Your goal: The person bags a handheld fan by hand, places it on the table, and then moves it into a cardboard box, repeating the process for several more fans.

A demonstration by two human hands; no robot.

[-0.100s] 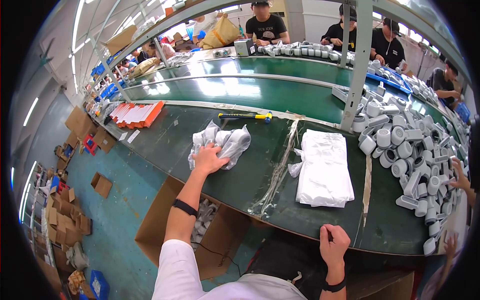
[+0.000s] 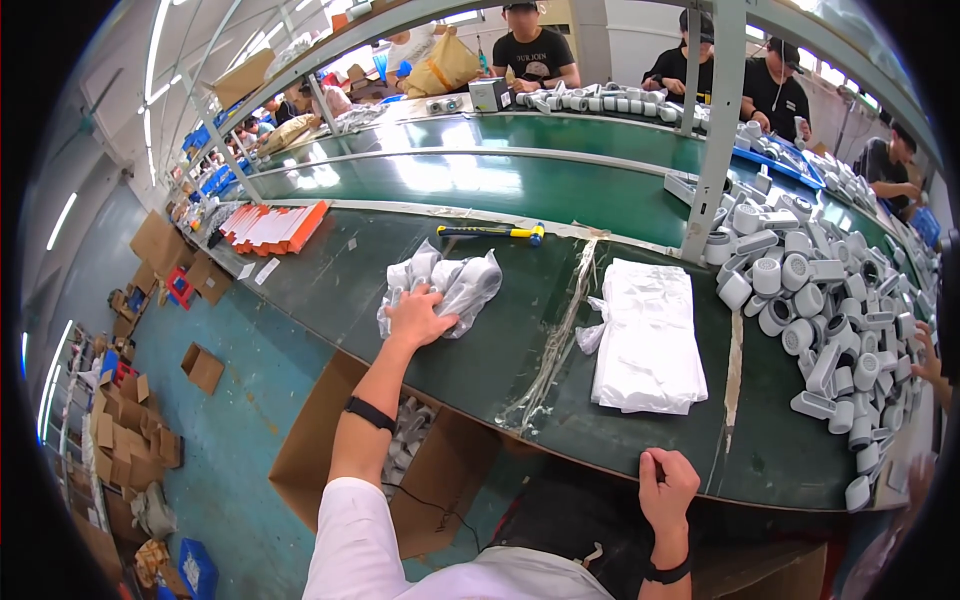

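Note:
My left hand [image 2: 417,319] is laid over a bundle of parts in clear plastic bags [image 2: 462,285] on the dark green table. Its fingers curve over the near side of the bundle and the thumb points right; the fingertips are partly hidden in the film. At the table's front edge my right hand [image 2: 668,485] is curled into a loose fist, and nothing shows in it. Beyond that hand lies a flat stack of white plastic bags [image 2: 648,340].
A yellow-and-black hammer [image 2: 492,233] lies behind the bundle. Orange-and-white flat pieces [image 2: 274,228] are at the far left. Grey-white plastic parts [image 2: 800,310] heap up on the right, beside a metal post [image 2: 712,150]. Under the table stands an open carton [image 2: 445,495] with parts inside.
Both my hands and the bundle stay in place. At the right edge, another person's hand by the heap has shifted slightly; across the line, a person has raised a grey part.

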